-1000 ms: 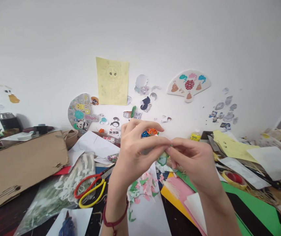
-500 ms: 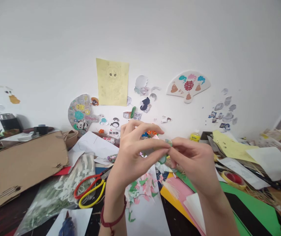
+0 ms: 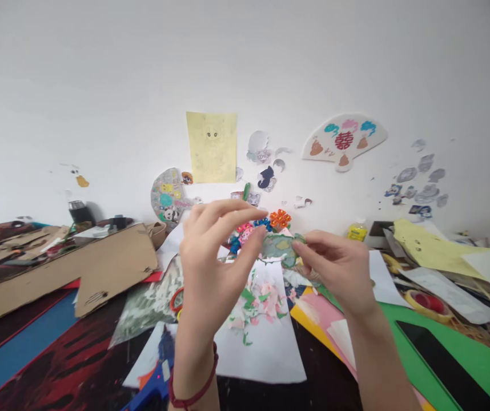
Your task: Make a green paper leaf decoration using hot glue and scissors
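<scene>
My right hand pinches the right end of a flat grey-green cut-out between thumb and fingers. The cut-out has a wavy green edge and a yellowish patch, and is held up in front of me. My left hand is raised at its left side, thumb and fingers parted. Its thumb tip is close to the cut-out's left edge; whether they touch I cannot tell. Below both hands, green, pink and white paper scraps lie on a white sheet.
A blue glue gun lies at front left, near orange-handled scissors and cardboard. Colourful flowers stand behind the hands. At right are a black phone-like slab, green paper and a tape roll.
My left thumb and fingers have come apart and moved left. The cut-out now shows its broad face in my right hand. The view has shifted left, bringing the glue gun into sight.
</scene>
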Action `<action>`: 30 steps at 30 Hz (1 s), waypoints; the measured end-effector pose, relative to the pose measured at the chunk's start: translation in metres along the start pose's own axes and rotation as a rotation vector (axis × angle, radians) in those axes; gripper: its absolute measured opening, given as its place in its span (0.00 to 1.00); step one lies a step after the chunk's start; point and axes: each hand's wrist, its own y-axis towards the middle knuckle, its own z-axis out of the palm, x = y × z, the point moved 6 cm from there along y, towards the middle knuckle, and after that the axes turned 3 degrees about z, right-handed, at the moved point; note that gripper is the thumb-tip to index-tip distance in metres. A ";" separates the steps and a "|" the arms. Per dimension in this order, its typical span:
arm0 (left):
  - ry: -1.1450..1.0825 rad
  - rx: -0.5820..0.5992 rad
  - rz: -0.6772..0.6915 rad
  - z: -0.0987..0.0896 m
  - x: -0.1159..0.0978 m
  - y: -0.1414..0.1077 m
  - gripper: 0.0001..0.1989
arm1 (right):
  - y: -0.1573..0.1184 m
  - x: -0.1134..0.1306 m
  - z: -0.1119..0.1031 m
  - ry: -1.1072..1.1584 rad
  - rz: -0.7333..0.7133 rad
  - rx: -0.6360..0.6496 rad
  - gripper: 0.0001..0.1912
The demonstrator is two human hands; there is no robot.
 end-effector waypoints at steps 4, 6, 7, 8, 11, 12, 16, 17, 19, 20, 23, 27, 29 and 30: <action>0.230 -0.058 -0.149 -0.044 -0.003 -0.022 0.04 | 0.001 -0.026 0.010 0.010 0.132 -0.008 0.12; 0.393 0.016 -0.200 -0.058 0.008 -0.045 0.03 | -0.004 -0.048 0.022 0.040 0.210 0.043 0.15; 0.489 0.095 -0.249 -0.062 0.019 -0.060 0.03 | -0.009 -0.060 0.030 0.056 0.246 0.073 0.16; 0.574 0.197 -0.310 -0.065 0.033 -0.076 0.04 | -0.015 -0.072 0.038 0.074 0.283 0.107 0.17; 0.782 0.679 -0.512 -0.065 0.078 -0.137 0.10 | -0.039 -0.111 0.062 0.125 0.395 0.159 0.21; 0.819 0.740 -0.548 -0.070 0.087 -0.155 0.10 | -0.047 -0.122 0.069 0.138 0.426 0.166 0.21; 0.956 0.848 -0.625 -0.097 0.097 -0.214 0.12 | -0.076 -0.154 0.090 0.183 0.522 0.213 0.20; 0.966 0.882 -0.632 -0.104 0.095 -0.228 0.11 | -0.082 -0.157 0.095 0.195 0.542 0.236 0.20; 1.009 0.988 -0.640 -0.116 0.092 -0.253 0.12 | -0.094 -0.158 0.104 0.230 0.585 0.289 0.19; 1.033 1.034 -0.633 -0.122 0.091 -0.264 0.15 | -0.100 -0.156 0.109 0.255 0.604 0.316 0.18; 1.047 1.049 -0.606 -0.133 0.094 -0.283 0.19 | -0.115 -0.147 0.135 0.360 0.670 0.424 0.16; 0.940 1.022 -0.544 -0.135 0.103 -0.292 0.20 | -0.124 -0.146 0.185 0.549 0.791 0.457 0.19; 0.922 1.015 -0.516 -0.135 0.105 -0.294 0.21 | -0.126 -0.150 0.209 0.630 0.858 0.452 0.21; 0.922 1.017 -0.502 -0.134 0.106 -0.295 0.21 | -0.126 -0.152 0.219 0.663 0.887 0.450 0.22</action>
